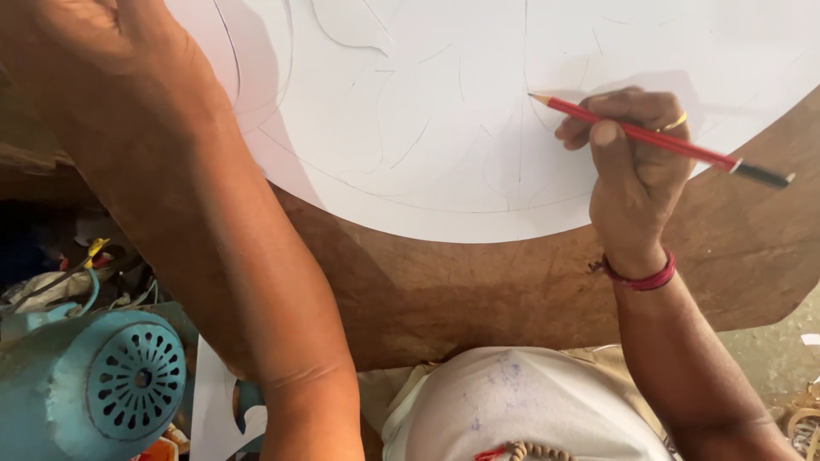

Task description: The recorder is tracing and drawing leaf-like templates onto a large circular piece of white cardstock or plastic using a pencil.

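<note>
A blue motor housing with a round slotted grille is sitting nearest the viewer, well to the left of the white sheet and below its level. A tangle of wires and clips is lying just beyond the housing. A white paper cutout is leaning beside the housing, closer to the sheet.

The person's white garment is showing under the sheet's near edge, with a string of beads at the frame's bottom.

A brown curved counter is carrying the sheet, which is lying flat with its rounded near edge on the wood. Faint pencil curves are running across the sheet.

The right hand is resting at the sheet's right near edge, a red thread circling the wrist and 1 gold ring on a finger. Its fingers are pinching a red pencil, whose tip is touching the sheet to the hand's left, while its black end is sticking out past the sheet's right edge.

The left hand is lying at the sheet's far left corner, its forearm crossing the counter. Whether its fingers are spread or curled, I cannot tell, since they are cut off by the frame.
</note>
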